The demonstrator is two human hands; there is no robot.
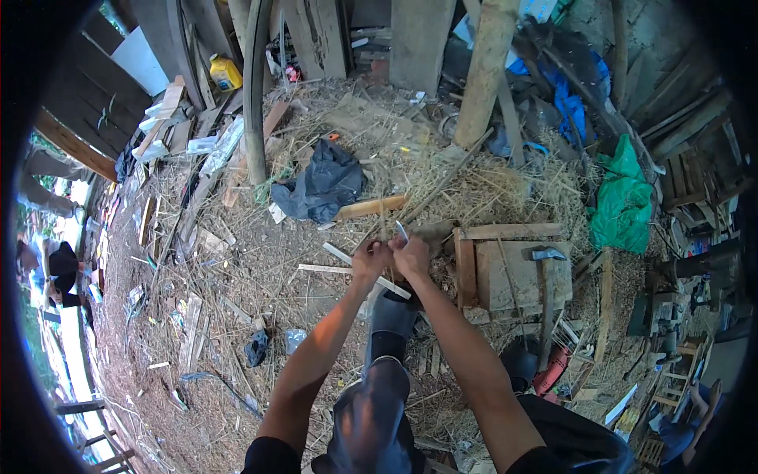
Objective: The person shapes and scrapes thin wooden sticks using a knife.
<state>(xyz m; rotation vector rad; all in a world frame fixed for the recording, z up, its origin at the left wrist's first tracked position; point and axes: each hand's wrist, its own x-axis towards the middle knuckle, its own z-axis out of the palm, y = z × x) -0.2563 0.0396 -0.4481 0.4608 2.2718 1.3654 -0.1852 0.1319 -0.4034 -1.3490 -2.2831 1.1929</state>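
My two hands meet just above the toe of my dark rubber boot. My right hand is closed round a knife, whose short shiny blade points up and away from me. Close against it, the fingers of my left hand are pinched together; what they hold is hidden. One pale wooden strip slants beneath the hands toward the boot. A second pale strip sticks out left of my left hand. On the low wooden box to the right rests a hammer, its handle hanging toward me.
Straw and wood scraps litter the dirt floor. A black plastic sheet and a wood block lie ahead. Wooden posts stand farther off. At right are a green plastic bag and a red tool. Other people appear at both sides.
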